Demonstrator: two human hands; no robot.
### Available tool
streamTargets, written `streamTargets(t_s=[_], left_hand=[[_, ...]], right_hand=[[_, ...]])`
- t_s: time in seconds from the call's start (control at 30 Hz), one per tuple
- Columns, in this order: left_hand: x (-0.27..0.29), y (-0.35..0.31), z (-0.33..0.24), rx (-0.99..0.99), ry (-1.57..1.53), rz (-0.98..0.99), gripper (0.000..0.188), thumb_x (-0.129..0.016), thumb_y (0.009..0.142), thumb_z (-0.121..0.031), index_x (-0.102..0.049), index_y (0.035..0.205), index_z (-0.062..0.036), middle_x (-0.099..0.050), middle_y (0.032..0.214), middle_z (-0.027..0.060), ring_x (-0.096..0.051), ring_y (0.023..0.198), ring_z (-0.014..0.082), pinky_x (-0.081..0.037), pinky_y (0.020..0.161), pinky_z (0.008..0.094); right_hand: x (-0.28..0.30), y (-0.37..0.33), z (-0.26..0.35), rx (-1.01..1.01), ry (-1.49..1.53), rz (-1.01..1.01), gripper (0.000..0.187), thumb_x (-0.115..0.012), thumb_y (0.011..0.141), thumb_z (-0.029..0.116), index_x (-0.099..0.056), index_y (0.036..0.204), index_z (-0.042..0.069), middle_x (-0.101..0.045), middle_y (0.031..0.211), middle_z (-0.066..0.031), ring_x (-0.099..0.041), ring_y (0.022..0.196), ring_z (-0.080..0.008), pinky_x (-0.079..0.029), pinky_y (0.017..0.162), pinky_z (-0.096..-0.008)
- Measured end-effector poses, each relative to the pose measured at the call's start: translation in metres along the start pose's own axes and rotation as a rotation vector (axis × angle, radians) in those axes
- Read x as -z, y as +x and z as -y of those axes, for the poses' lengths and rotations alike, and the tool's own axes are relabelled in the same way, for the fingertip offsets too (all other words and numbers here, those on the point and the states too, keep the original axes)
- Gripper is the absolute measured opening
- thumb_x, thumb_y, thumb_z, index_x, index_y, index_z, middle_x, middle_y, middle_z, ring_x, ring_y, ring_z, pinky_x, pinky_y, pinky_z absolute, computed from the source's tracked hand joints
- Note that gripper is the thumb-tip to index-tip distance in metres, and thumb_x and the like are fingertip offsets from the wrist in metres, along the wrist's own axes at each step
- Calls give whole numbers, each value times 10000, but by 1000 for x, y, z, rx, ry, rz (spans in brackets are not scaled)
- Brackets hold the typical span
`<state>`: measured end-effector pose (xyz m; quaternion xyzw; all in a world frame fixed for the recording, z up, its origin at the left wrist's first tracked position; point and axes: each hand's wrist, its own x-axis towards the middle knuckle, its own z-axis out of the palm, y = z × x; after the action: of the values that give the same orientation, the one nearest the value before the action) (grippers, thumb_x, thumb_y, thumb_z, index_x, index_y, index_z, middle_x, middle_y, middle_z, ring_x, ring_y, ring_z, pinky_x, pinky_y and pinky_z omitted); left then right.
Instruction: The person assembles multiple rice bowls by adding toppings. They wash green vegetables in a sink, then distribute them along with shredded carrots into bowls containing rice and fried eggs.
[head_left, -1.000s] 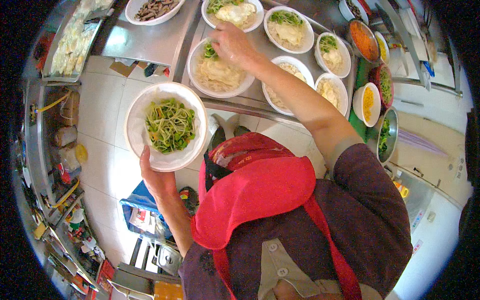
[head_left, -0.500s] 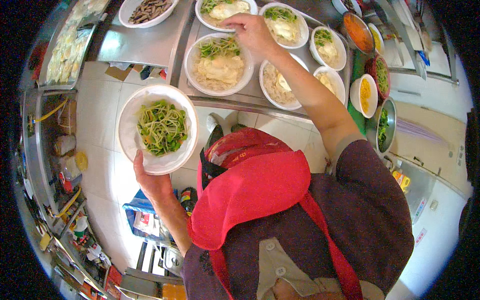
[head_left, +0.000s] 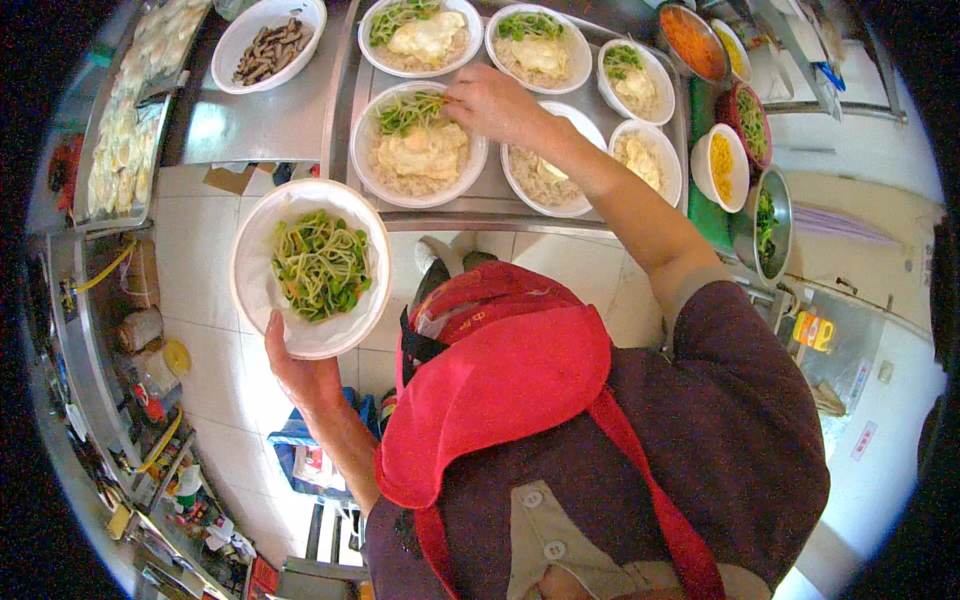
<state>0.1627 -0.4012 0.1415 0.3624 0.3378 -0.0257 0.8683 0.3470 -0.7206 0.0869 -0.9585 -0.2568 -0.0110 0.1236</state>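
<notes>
Where the upper left edge of the frame curved away, a long silver metal tray (head_left: pixel 120 222) was found loaded with pale fried eggs (head_left: pixel 125 150). Right of it, near the top edge, stood a round white bowl of brown strips (head_left: pixel 272 52).

Left of the frame's centre, the left hand (head_left: pixel 305 375) gripped a large round white bowl (head_left: pixel 250 270), thumb over the rim; its other fingers were hidden beneath. Thin green sprouts (head_left: pixel 320 265) were heaped inside, and the bowl was tilted toward the camera.

At upper centre, a broad silver metal tray (head_left: pixel 490 190) carried six round white bowls in two rows. The lower-left bowl (head_left: pixel 362 165) contained white rice, a fried egg (head_left: pixel 425 152) and a tuft of green sprouts at its upper side. The right hand (head_left: pixel 500 105) was over this bowl's upper right rim, fingers bunched together at the tuft's right end; whether they pinched any strands could not be told. The lower-middle bowl (head_left: pixel 552 209), holding rice and egg, was partly covered by the right forearm. All three upper-row bowls showed rice, egg and greens.

At upper right, beside the tray, were a white bowl of yellow kernels (head_left: pixel 722 165), orange shreds (head_left: pixel 690 42) in a round metal bowl, a pinkish-red basket (head_left: pixel 765 155) of sprouts and a silver metal bowl (head_left: pixel 775 270) of dark green leaves.
</notes>
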Motion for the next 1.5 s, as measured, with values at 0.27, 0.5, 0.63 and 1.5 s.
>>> streamTargets(t_s=[0.27,0.5,0.63,1.5], left_hand=[[1,8,-4,25,4,35,641,-512,824,-266,-255,1346,3,-369,1324,169,-381,1210,301,-331,997,450],[5,11,-2,-5,20,15,645,-511,824,-264,-249,1346,7,-374,1320,173,-390,1201,304,-333,995,450],[1,6,-1,-1,4,16,642,-510,824,-265,-250,1346,4,-380,1316,173,-390,1201,302,-333,995,446],[-35,-44,-23,-1,-81,149,560,-479,867,-273,-314,1310,29,-409,1302,178,-415,1186,280,-325,1001,394]], right_hand=[[-26,4,27,-238,-125,-149,192,-637,745,256,-654,747,65,-568,715,-108,-572,738,-276,-463,630,-393],[-13,-7,32,-220,-16,-225,159,-636,746,207,-644,764,50,-563,716,-117,-564,736,-290,-461,631,-396],[-9,-4,20,-133,55,-248,140,-631,744,164,-649,823,49,-579,753,-117,-566,754,-294,-465,652,-400],[93,53,142,92,501,-122,251,-573,766,224,-611,955,62,-614,878,-181,-603,823,-334,-487,710,-414]])
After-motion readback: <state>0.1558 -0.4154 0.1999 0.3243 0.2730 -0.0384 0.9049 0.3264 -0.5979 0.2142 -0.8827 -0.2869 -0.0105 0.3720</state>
